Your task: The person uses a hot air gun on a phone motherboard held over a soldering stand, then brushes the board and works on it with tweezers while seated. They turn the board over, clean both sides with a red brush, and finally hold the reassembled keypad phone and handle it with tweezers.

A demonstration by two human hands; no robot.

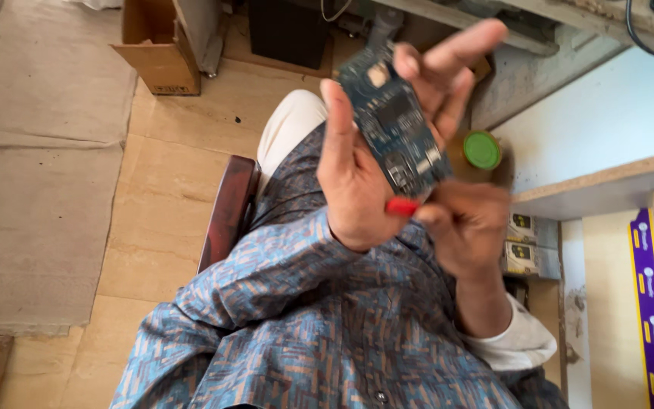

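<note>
Nearest the camera, the right hand (467, 227) is closed in a grip on a small red tool handle (403, 206), just under the board's lower edge. Above it, the left hand (372, 159) grips a blue circuit board (397, 125), thumb on one edge and fingers behind, tilted, raised over the lap. Beyond, a green-lidded jar (481, 150) sits beside the tabletop (607, 113); a cardboard box (159, 53) stands on the floor.

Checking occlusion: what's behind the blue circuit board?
Behind the blue rectangular circuit board are the left hand's fingers and a green-lidded jar. The board's back face is hidden; the red-handled tool in the right hand has its tip covered.
</note>
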